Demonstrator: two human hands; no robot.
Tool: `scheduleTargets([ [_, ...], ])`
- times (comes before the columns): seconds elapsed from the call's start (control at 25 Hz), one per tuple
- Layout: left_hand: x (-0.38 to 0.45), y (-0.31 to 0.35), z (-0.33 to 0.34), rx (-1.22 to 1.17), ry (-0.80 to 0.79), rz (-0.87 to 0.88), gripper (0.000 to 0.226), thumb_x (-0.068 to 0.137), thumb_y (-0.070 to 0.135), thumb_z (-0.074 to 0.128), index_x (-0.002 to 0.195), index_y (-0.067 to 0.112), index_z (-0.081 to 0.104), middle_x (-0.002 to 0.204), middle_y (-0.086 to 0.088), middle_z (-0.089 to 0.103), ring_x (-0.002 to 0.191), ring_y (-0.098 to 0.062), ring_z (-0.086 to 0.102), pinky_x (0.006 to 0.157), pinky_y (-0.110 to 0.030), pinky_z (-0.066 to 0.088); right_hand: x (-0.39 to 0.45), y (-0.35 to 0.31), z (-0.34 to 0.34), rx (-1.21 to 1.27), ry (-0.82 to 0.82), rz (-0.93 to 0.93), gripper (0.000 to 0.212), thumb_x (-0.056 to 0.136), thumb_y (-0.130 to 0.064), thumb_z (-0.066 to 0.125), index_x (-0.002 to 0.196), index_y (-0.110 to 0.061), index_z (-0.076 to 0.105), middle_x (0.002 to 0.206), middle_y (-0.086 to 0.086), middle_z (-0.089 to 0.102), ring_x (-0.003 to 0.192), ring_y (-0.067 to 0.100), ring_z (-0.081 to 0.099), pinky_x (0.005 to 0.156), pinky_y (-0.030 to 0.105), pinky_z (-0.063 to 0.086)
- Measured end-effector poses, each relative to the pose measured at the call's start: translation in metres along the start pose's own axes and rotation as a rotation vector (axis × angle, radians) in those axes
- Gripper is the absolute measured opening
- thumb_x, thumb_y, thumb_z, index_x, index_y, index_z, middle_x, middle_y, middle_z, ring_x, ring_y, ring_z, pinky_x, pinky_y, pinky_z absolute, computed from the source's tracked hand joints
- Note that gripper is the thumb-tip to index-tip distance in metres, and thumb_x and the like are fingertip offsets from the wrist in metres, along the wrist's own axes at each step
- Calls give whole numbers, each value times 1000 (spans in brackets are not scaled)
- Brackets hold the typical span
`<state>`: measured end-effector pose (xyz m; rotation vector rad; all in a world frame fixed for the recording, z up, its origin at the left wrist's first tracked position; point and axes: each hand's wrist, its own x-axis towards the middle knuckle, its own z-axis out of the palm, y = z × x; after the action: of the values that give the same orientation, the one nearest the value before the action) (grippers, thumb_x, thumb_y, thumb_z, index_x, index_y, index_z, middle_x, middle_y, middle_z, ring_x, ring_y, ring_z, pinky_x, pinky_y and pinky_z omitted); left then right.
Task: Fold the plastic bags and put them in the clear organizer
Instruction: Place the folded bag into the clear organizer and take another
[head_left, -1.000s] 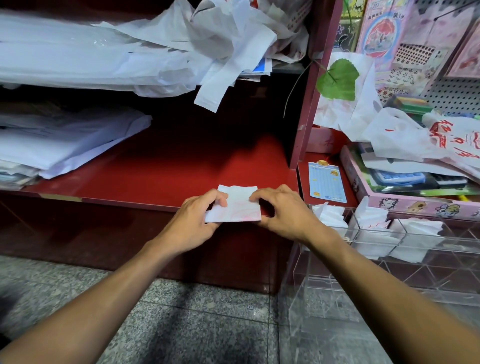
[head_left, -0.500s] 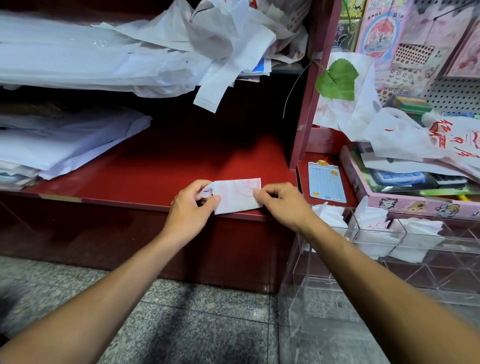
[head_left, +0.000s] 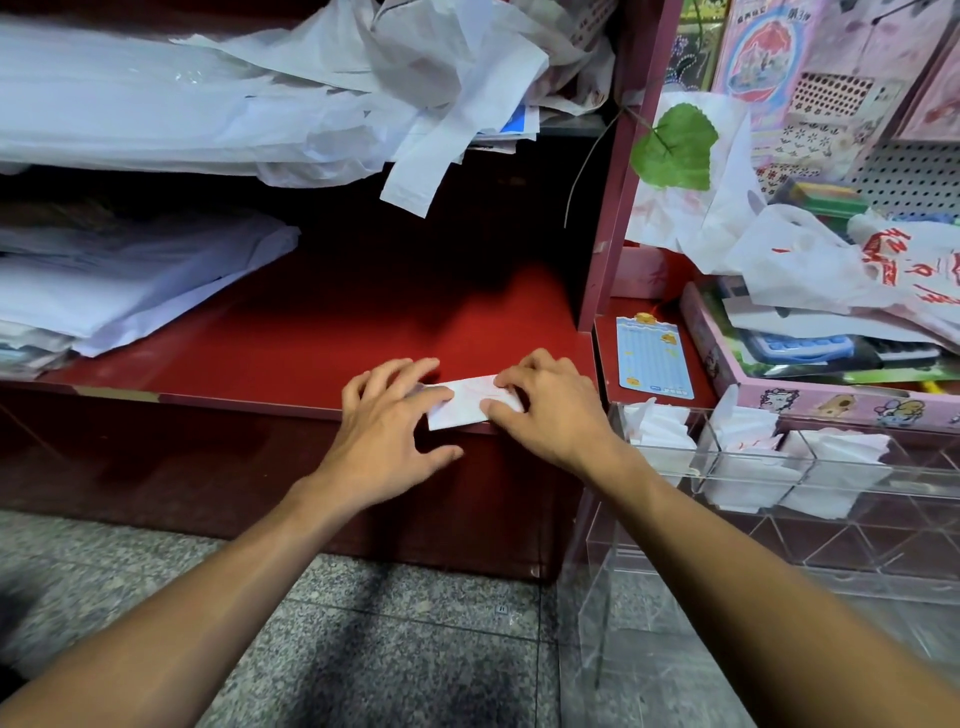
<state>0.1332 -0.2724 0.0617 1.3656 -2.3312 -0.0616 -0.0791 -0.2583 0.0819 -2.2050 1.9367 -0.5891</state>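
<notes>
A small folded white plastic bag (head_left: 467, 401) with faint red print lies at the front edge of the red shelf (head_left: 311, 338). My left hand (head_left: 387, 431) presses its left part flat with spread, straight fingers. My right hand (head_left: 550, 410) pinches the bag's right end with bent fingers and thumb. The clear organizer (head_left: 753, 460) stands to the right, just below shelf height, with several folded white bags (head_left: 660, 431) in its top compartments. Loose white bags (head_left: 363, 78) are piled on the upper shelf, and more with red print (head_left: 831, 260) lie at the right.
A stack of white sheets (head_left: 130, 280) fills the shelf's left side. A blue card (head_left: 654, 358) lies beside a pink box (head_left: 831, 402) of items behind the organizer. A red upright post (head_left: 618, 208) divides the shelf from the right section. Grey speckled floor lies below.
The bag has been folded to a narrower strip. My left hand went from pinching its left edge to pressing flat on it. My right hand stayed at the right end.
</notes>
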Motion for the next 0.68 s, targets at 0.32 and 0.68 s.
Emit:
scheduleTargets([
  [0.32,16,36,-21,-509,89,-14,23,82,40,68,85,18,72,76,-1,69,75,-19,65,73,-41,52,-22,14,-41,316,69,-121,9,80,-29,68,83,-21,72,88,-7,67,78,12,56,72,31,45],
  [0.68,46,200,-29,-754,42,199,7,86,18,73,89,24,74,80,10,72,73,-7,66,67,-27,50,-105,72,-163,384,67,91,8,81,-14,76,77,-20,70,72,0,68,63,8,56,61,30,48],
])
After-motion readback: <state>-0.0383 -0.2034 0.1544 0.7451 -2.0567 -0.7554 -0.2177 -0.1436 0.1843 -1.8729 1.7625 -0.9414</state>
